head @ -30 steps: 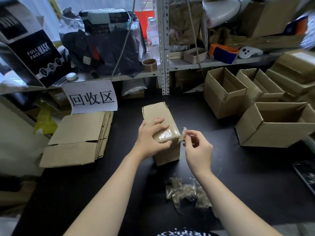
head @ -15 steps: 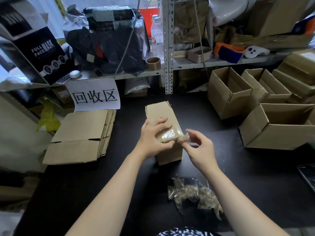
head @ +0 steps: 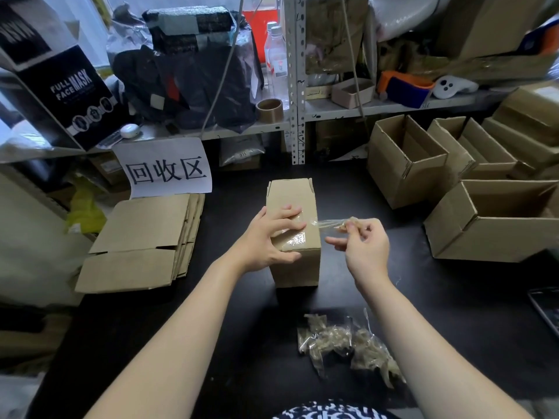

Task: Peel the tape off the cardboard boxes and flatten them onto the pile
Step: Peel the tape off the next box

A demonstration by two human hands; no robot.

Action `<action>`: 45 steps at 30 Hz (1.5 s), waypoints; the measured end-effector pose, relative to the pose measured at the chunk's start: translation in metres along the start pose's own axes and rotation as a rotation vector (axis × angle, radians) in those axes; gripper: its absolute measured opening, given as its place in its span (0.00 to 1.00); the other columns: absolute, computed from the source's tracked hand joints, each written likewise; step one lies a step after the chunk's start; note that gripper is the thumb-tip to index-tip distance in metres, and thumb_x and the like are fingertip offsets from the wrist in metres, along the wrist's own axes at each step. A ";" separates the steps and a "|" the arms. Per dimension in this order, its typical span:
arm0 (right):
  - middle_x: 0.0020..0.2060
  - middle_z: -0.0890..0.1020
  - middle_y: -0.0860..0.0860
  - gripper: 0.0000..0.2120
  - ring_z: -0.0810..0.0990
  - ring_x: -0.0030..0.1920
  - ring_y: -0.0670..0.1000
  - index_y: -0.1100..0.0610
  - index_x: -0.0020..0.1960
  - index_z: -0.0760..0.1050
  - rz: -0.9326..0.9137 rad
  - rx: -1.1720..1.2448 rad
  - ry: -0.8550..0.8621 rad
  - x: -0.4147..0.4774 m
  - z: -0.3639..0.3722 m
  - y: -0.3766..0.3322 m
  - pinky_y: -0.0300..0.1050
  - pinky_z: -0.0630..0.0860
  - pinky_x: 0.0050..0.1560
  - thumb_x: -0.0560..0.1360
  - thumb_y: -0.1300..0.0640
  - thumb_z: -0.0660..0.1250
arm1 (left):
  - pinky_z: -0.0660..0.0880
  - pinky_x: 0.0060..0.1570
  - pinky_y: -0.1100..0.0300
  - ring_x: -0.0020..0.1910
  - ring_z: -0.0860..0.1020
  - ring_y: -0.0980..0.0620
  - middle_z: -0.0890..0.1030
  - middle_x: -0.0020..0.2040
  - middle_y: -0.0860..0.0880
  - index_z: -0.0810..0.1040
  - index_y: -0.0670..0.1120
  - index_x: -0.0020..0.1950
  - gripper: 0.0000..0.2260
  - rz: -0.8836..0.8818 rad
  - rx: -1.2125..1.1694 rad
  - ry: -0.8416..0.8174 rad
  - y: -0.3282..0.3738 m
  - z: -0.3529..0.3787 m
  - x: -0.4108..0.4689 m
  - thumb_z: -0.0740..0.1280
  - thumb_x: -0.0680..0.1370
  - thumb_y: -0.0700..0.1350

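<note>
Centre of the tabletop (head: 453, 297), the box (head: 295, 267) stands with its tape (head: 326, 222) half peeled, left hand (head: 266, 237) fingers (head: 287, 214) pressed flat on top, right hand (head: 366, 246) pinching the strip, a flattened pile (head: 142, 237) at left, open boxes (head: 405, 158) at right not yet flattened.

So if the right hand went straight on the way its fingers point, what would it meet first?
The right hand, pinching the clear tape strip, points left at the upright brown cardboard box. It would likely meet that box's right side first, though depth is hard to judge.
</note>
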State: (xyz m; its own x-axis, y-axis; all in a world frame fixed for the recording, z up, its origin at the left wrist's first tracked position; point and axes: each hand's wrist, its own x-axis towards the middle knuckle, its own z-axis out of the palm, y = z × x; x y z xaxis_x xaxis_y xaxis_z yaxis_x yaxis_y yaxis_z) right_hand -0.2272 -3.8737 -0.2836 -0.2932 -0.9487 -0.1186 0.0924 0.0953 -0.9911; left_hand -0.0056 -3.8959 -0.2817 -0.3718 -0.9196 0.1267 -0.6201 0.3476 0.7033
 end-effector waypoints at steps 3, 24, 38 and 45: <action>0.46 0.84 0.57 0.05 0.88 0.40 0.51 0.63 0.53 0.72 -0.037 0.003 0.019 0.007 0.005 -0.002 0.45 0.81 0.43 0.84 0.61 0.62 | 0.39 0.79 0.53 0.78 0.56 0.67 0.68 0.76 0.63 0.80 0.57 0.65 0.25 -0.014 -0.011 -0.010 -0.001 -0.003 -0.001 0.80 0.70 0.49; 0.47 0.85 0.39 0.13 0.82 0.49 0.42 0.47 0.56 0.83 -0.195 -0.281 -0.097 -0.002 -0.010 0.019 0.45 0.80 0.52 0.77 0.63 0.73 | 0.35 0.76 0.64 0.79 0.54 0.64 0.68 0.76 0.55 0.67 0.56 0.79 0.42 -0.095 -0.093 0.076 -0.002 0.011 -0.001 0.80 0.67 0.48; 0.47 0.84 0.47 0.10 0.82 0.50 0.46 0.53 0.52 0.82 -0.290 -0.215 0.245 -0.056 0.007 0.009 0.38 0.78 0.53 0.79 0.67 0.68 | 0.48 0.67 0.80 0.74 0.62 0.55 0.67 0.74 0.56 0.66 0.58 0.78 0.43 -0.076 -0.119 -0.065 0.002 0.001 0.013 0.81 0.66 0.46; 0.46 0.84 0.47 0.11 0.82 0.47 0.46 0.54 0.52 0.83 -0.232 -0.447 0.216 -0.078 -0.033 0.038 0.36 0.77 0.50 0.76 0.68 0.69 | 0.52 0.80 0.50 0.75 0.58 0.64 0.65 0.68 0.65 0.67 0.54 0.79 0.39 -0.088 -0.161 -0.151 0.006 -0.014 0.011 0.80 0.71 0.46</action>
State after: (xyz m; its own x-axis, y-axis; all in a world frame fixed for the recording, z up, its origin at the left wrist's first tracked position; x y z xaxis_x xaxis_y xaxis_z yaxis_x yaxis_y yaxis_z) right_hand -0.2324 -3.7863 -0.3144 -0.4505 -0.8812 0.1432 -0.3978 0.0546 -0.9159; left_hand -0.0037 -3.9070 -0.2664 -0.4282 -0.9029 -0.0374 -0.5412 0.2231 0.8107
